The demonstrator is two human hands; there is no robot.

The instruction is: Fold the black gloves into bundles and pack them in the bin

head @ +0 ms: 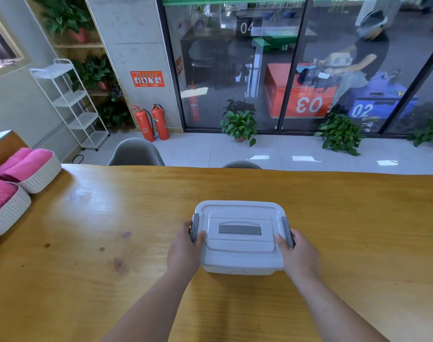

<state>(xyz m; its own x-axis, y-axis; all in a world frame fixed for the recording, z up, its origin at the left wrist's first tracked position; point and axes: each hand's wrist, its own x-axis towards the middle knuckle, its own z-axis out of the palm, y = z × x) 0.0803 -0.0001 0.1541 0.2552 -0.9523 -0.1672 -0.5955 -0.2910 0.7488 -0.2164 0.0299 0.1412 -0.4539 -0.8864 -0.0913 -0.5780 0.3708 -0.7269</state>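
Hands (184, 248) round bin (240, 259) (lidded)

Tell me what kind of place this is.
Probably an office or shared workroom: a long wooden table, two fire extinguishers by the pillar, and a glass wall showing numbered stations.

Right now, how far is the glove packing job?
Done: the lid sits on the bin; no gloves show on the table, so they may be inside, but I cannot see in. In hand: the left grip and right grip hold the bin's sides at the gray latches. Left: unclear; perhaps only latching or moving the bin.
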